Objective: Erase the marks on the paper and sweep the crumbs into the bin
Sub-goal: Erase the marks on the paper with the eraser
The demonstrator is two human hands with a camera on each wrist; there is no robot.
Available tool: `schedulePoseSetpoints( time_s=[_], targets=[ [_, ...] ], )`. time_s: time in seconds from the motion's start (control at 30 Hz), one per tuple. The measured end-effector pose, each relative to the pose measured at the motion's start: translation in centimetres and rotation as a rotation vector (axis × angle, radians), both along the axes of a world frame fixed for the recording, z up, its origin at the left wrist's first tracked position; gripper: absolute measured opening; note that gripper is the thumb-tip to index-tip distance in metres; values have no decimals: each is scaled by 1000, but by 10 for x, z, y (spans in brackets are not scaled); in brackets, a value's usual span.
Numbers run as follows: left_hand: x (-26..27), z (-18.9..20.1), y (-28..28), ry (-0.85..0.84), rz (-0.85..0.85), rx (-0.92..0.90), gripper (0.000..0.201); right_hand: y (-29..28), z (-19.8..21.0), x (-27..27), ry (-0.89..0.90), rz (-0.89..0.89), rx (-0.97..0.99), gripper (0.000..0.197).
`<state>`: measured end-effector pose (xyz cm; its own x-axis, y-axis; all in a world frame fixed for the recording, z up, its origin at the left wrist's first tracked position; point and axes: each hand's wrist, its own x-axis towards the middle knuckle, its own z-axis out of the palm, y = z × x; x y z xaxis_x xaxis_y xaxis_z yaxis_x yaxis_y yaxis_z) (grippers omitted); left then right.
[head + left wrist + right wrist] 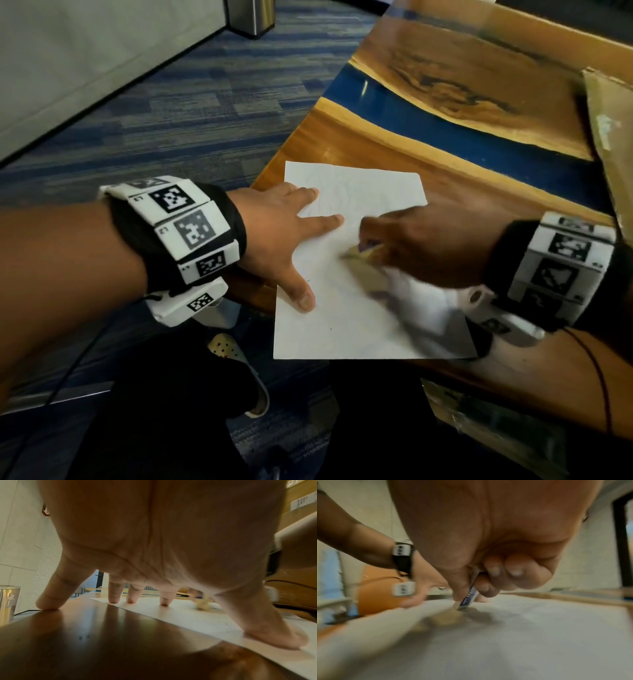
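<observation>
A white sheet of paper with faint pencil marks lies at the near left corner of the wooden table. My left hand is spread flat, its straight fingers and thumb pressing the sheet's left side down. My right hand pinches an eraser in a blue and white sleeve, its tip touching the paper near the middle. The right hand and eraser are blurred in the head view. Small dark specks lie on the paper's lower part.
A metal bin stands on the blue carpet beyond the table's left edge, also visible as the bin in the left wrist view. A cardboard box sits at the table's right. My leg and a light perforated shoe are below the table edge.
</observation>
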<state>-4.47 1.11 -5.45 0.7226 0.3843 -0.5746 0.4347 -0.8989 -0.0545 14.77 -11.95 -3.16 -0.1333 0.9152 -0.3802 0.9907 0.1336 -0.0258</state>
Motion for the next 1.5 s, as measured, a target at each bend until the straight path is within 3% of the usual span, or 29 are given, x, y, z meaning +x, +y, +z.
schedulePoseSetpoints(
  time_s=[0.07,0.2,0.3,0.5,0.67,0.77,0.93,1.1,1.23,1.4,1.5],
  targets=[
    [1,-1,1,-6,-4,-4,130,-6,-5,-15,72,76,-46,20],
    [0,-3,0,-14,-1,-3,129,11,4,22,-51,-153,-46,19],
    [-3,-4,4,-48,-17,-13,127,15,2,39,-117,-187,-15,16],
    [-16,-4,29,-109,97,34,128,4,3,40,-106,-195,-46,14],
    [-14,-10,18,-101,25,36,136,11,9,24,16,-230,3,18],
    [-12,-11,5,-140,-6,37,134,23,5,3,74,-197,52,21],
    [-13,-10,1,-171,-6,30,136,36,-4,-19,-2,-152,95,23],
    [-12,-10,4,-158,-13,24,140,19,-5,-44,138,105,-15,23],
    [-11,-9,5,-142,-31,46,138,35,-5,-16,15,-135,73,23],
    [-10,-5,4,-118,-26,29,136,19,-9,-40,117,93,18,24],
    [-8,-5,4,-105,-22,35,136,36,-5,-17,11,-91,43,24]
  ],
)
